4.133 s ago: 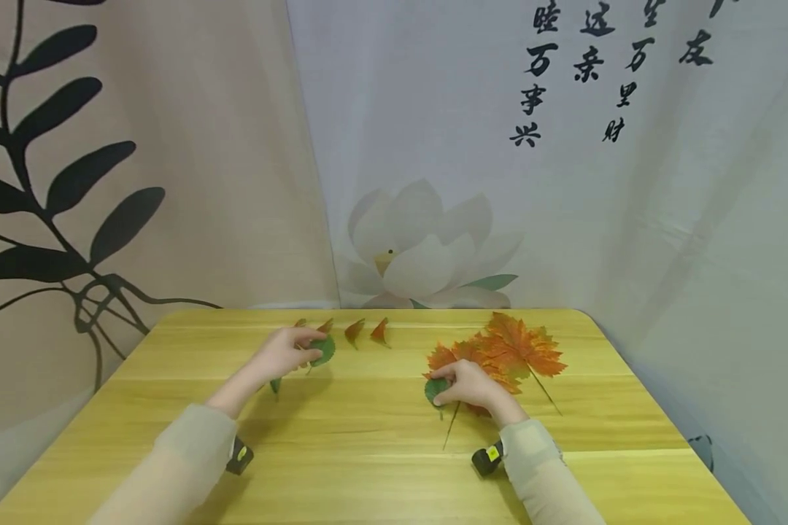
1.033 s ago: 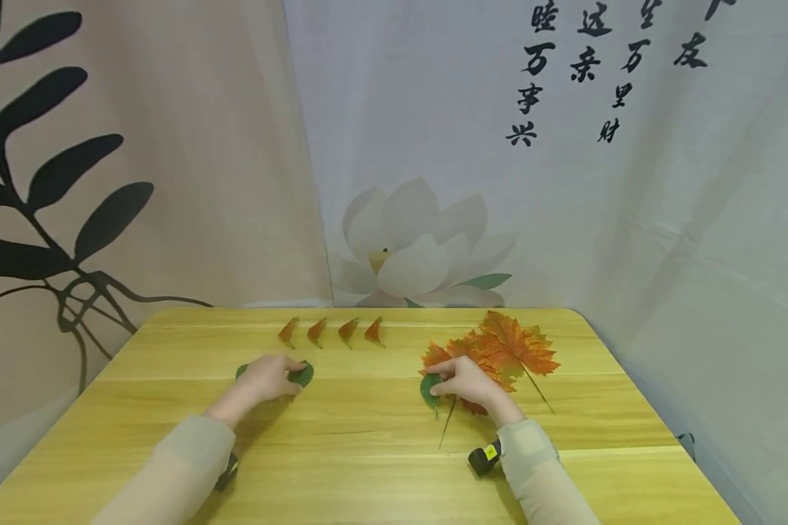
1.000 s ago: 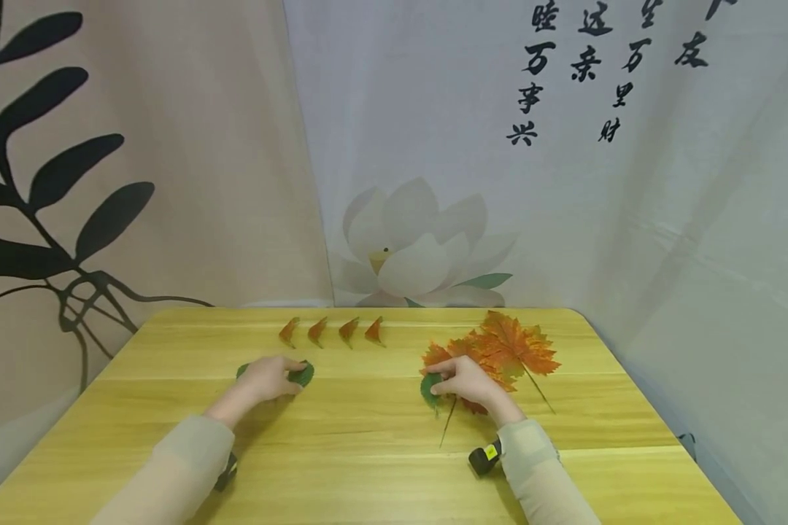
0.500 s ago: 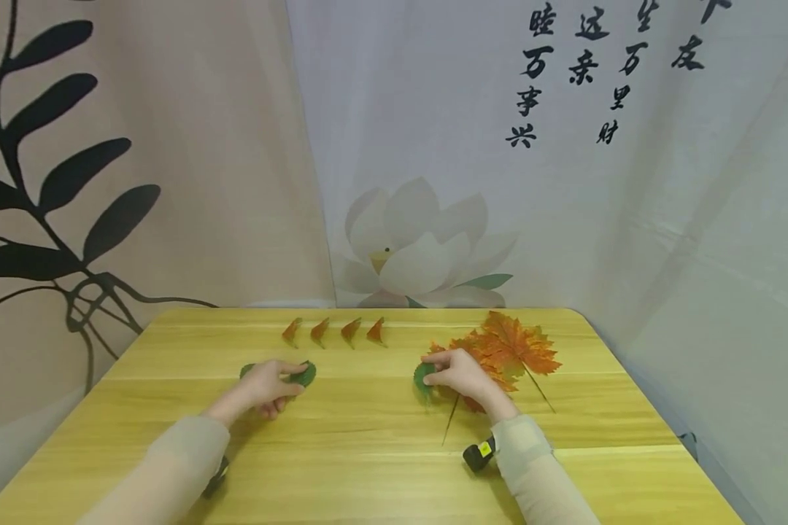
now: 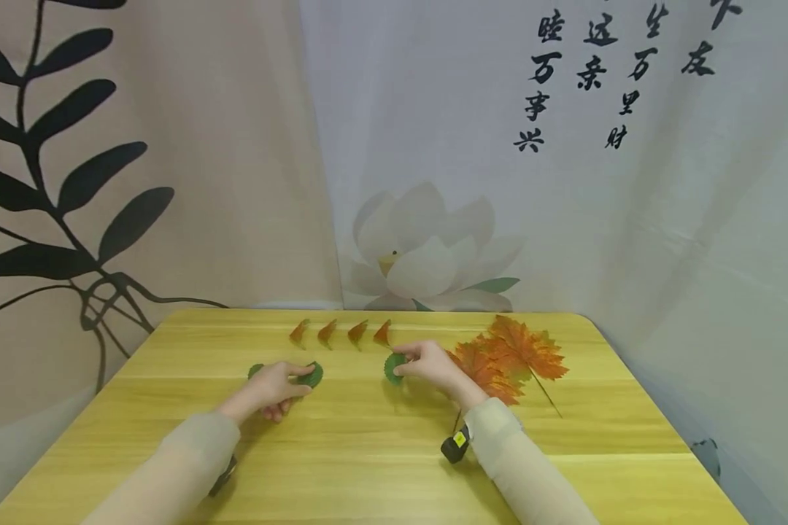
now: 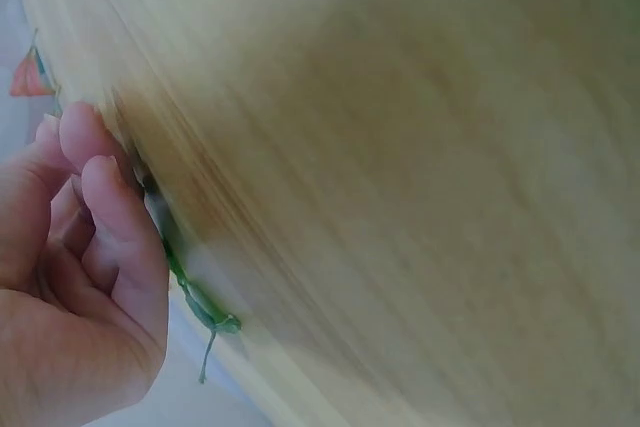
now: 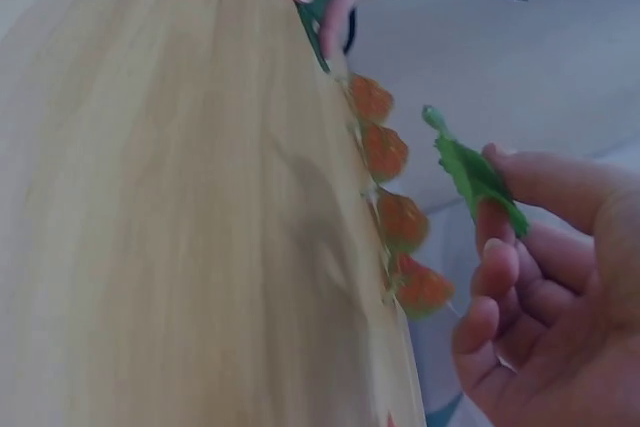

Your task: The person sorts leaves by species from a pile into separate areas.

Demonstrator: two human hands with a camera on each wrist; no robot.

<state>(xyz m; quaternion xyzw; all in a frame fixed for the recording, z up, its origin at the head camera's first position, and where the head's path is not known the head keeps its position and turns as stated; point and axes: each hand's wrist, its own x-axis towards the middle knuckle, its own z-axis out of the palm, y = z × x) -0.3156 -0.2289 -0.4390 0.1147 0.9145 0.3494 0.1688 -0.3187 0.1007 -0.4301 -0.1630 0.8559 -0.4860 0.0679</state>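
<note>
My left hand (image 5: 272,388) is low over the table, its index finger and thumb holding the edges of a round green leaf (image 5: 311,375). A second green leaf (image 5: 255,370) shows partly behind that hand. In the left wrist view, green leaf edges and a stem (image 6: 205,307) lie flat along the wood beside the curled fingers. My right hand (image 5: 436,370) pinches another green leaf (image 5: 394,370) between thumb and index finger. The right wrist view shows this leaf (image 7: 475,177) raised above the table, its shadow falling on the wood.
Several small orange-red leaves (image 5: 326,333) form a row along the back of the wooden table (image 5: 368,467). Large orange maple leaves (image 5: 519,350) with long stems overlap at the back right. A printed curtain (image 5: 236,146) hangs behind the table.
The left hand has brought its green leaf down from the orange row to the table in front. The right hand has carried its green leaf leftward, away from the maple leaves.
</note>
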